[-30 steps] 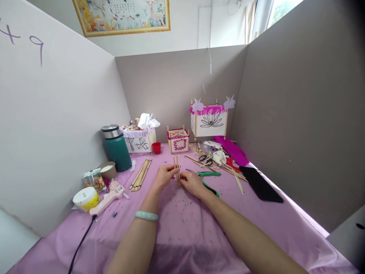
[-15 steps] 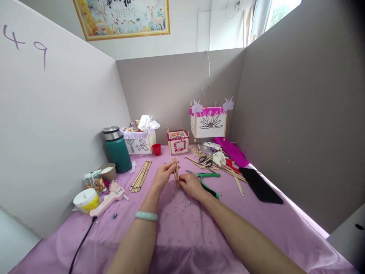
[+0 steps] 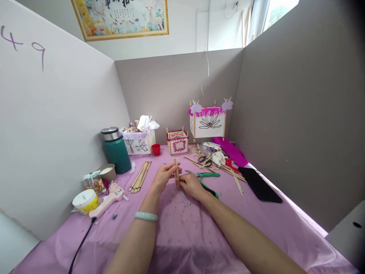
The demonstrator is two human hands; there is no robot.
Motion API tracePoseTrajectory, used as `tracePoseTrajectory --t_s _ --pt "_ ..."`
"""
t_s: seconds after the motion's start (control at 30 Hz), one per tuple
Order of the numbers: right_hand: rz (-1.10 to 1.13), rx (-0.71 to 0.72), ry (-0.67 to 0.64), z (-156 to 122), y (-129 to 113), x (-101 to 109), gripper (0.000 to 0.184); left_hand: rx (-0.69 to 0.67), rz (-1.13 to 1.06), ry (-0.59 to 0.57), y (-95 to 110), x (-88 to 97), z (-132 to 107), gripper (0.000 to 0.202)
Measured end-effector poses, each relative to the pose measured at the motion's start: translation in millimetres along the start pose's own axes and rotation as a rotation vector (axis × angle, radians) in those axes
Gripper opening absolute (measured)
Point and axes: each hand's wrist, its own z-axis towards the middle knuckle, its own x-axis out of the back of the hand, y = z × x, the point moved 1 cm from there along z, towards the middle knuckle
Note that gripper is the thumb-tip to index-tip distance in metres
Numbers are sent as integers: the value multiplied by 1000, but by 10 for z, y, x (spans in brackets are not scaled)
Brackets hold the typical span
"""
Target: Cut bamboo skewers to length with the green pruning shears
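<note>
A small bundle of short wooden sticks [image 3: 176, 167] stands upright on the pink tablecloth [image 3: 182, 228] between my two hands. My left hand [image 3: 164, 177], with a pale green bangle on its wrist, pinches the sticks near their middle. My right hand [image 3: 191, 184] is closed round their lower ends, close to the cloth. More long wooden sticks [image 3: 140, 176] lie in a pile just left of my left hand. Green-handled pliers [image 3: 209, 179] lie right beside my right hand.
A pink glue gun [image 3: 107, 199] with a black cord, a tape roll [image 3: 84, 199], jars and a green flask [image 3: 116, 150] stand at the left. Three paper lanterns [image 3: 207, 121] line the back wall. Scissors [image 3: 204, 160], loose sticks and a black sheet [image 3: 259, 184] lie at the right.
The sticks have been pushed together from a loose spread into a tight upright bundle. Both hands stay in nearly the same place.
</note>
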Motion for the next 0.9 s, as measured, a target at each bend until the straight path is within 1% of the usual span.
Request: tracePoseTrajectory --t_s 0.13,0.23,0.37,0.47,0.6,0.77,0.9 --pt "25 17 12 5 19 -16 20 9 -23 -22 -32 4 12 47" --pt "46 4 18 10 32 -21 20 15 -71 -33 -83 -5 31 45" --pt "101 -12 13 15 40 -4 18 6 -142 5 -135 -43 43 43" --pt "123 -22 -4 12 32 20 18 -8 -188 9 -155 -67 42 44" --pt "180 -47 -29 1 9 37 17 -5 -195 -9 -181 -71 40 44" --pt "211 -71 -13 -6 -11 33 17 -14 -188 -47 -202 -66 43 42" --pt "213 -51 -20 3 6 30 17 -6 -189 -55 -192 -58 45 40"
